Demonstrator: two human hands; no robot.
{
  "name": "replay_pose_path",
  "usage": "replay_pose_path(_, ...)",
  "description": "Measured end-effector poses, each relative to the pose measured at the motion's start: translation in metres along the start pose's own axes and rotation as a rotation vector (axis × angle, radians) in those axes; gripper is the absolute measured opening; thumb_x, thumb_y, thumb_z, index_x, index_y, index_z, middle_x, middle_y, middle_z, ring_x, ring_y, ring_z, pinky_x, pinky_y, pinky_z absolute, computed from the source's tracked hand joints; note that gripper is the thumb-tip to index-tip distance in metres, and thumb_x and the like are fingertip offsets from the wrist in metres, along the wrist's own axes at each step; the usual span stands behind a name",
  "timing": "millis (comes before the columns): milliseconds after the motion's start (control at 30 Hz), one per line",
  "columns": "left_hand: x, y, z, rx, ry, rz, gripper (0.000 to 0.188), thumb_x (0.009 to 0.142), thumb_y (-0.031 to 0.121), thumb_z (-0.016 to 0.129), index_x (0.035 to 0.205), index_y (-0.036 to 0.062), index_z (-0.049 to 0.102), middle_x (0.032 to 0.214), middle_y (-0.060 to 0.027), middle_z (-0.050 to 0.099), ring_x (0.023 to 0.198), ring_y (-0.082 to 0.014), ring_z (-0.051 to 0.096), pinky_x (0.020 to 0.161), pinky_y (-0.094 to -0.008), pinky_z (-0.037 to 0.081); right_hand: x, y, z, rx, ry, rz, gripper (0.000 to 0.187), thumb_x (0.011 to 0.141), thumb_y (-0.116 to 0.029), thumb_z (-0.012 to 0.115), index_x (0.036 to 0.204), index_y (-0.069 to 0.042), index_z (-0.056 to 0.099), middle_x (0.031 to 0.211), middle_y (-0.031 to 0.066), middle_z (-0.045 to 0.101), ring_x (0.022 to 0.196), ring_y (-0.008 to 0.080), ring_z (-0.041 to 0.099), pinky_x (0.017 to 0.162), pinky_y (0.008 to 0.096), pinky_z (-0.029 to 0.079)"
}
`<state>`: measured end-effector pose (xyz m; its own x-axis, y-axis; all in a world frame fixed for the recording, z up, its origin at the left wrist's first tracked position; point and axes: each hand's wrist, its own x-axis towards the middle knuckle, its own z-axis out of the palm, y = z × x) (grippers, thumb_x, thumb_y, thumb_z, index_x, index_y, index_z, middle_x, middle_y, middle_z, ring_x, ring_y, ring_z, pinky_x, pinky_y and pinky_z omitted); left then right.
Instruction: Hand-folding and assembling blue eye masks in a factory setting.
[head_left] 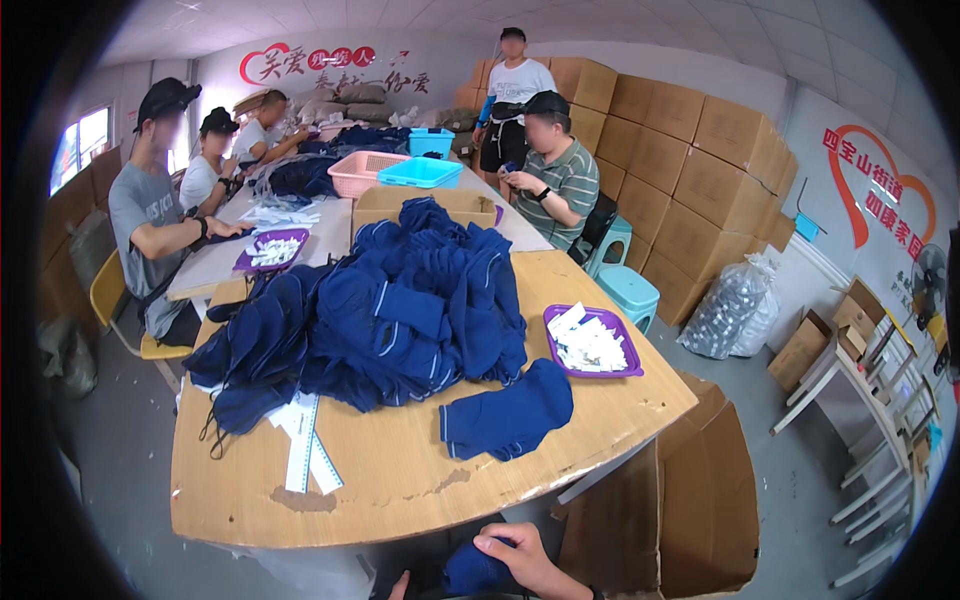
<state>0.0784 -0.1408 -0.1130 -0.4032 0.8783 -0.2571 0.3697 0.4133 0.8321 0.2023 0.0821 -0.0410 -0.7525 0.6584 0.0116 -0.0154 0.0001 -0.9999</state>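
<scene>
In the head view, my right hand [528, 560] is closed around a piece of navy cloth [470, 572], held low in front of me, beyond the near edge of the surface [600, 430]. Of my left hand [400, 586] only a fingertip shows, apart from the right, so I cannot tell whether it grips anything. To handle this piece well, I would pinch lightly, spread the fabric between both hands and smooth the folds first (bunched cloth hides its own edges). Lifting it over the surface should give me a better look.

Its long axis seems to slope from lower left to upper right, the upper end tucked under my fingers; crumpled like this, I cannot tell which end is the front. The folded navy piece [505, 412] on the surface reads more clearly: long axis roughly left to right, rounded end rightward and a little farther from me, straight end at the left.
</scene>
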Motion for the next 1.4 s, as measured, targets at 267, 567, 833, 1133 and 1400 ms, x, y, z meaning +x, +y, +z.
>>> replay_pose_path(267, 0.045, -0.066, 0.011, 0.128, -0.245, -0.039, 0.073, 0.088, 0.03, 0.068, 0.142, -0.0052, 0.035, 0.105, -0.0238, 0.063, 0.095, -0.0329, 0.063, 0.085, -0.0364, 0.05, 0.007, -0.001, 0.007, 0.119, 0.131, 0.017, 0.023, 0.09, -0.016, 0.063, 0.078, 0.004, 0.064, 0.067, 0.0023, 0.06, 0.067, 0.0082, 0.054, 0.062, 0.0275, 0.044)
replay_pose_path(567, 0.054, -0.07, 0.044, -0.227, -0.112, -0.048, 0.042, 0.086, 0.018, 0.068, 0.12, -0.004, 0.059, 0.108, -0.0217, 0.066, 0.096, -0.0276, 0.065, 0.084, -0.0342, 0.052, 0.025, 0.009, 0.01, 0.153, 0.158, -0.042, 0.027, 0.09, -0.016, 0.063, 0.071, 0.003, 0.06, 0.061, -0.0004, 0.053, 0.063, 0.006, 0.048, 0.057, 0.027, 0.04)
replay_pose_path(833, 0.067, -0.013, 0.026, -0.556, 0.006, 0.103, 0.01, 0.092, 0.008, 0.056, 0.087, -0.0014, 0.058, 0.075, -0.0077, 0.061, 0.075, -0.0144, 0.06, 0.067, -0.0313, 0.048, 0.028, 0.004, 0.01, 0.211, 0.184, -0.058, 0.025, 0.09, -0.016, 0.064, 0.073, 0.002, 0.063, 0.062, -0.0003, 0.056, 0.064, 0.0063, 0.05, 0.058, 0.0264, 0.041)
replay_pose_path(1133, 0.081, -0.024, 0.052, -0.299, -0.001, 0.302, 0.016, 0.094, 0.008, 0.053, 0.103, -0.0012, 0.063, 0.082, -0.0106, 0.066, 0.076, -0.0171, 0.065, 0.069, -0.0312, 0.051, 0.023, 0.001, 0.01, 0.304, 0.329, -0.05, 0.024, 0.087, -0.013, 0.063, 0.067, 0.0, 0.059, 0.061, -0.0007, 0.051, 0.062, 0.0073, 0.046, 0.058, 0.0273, 0.038)
replay_pose_path(1400, 0.146, -0.116, 0.128, -0.011, -0.284, 0.274, 0.032, 0.085, 0.016, 0.061, 0.109, -0.0041, 0.064, 0.1, -0.0255, 0.067, 0.09, -0.0343, 0.068, 0.077, -0.042, 0.053, 0.027, 0.005, 0.001, 0.162, 0.253, -0.079, 0.021, 0.086, -0.012, 0.064, 0.07, 0.001, 0.062, 0.062, 0.0024, 0.057, 0.061, 0.0087, 0.05, 0.057, 0.0269, 0.041)
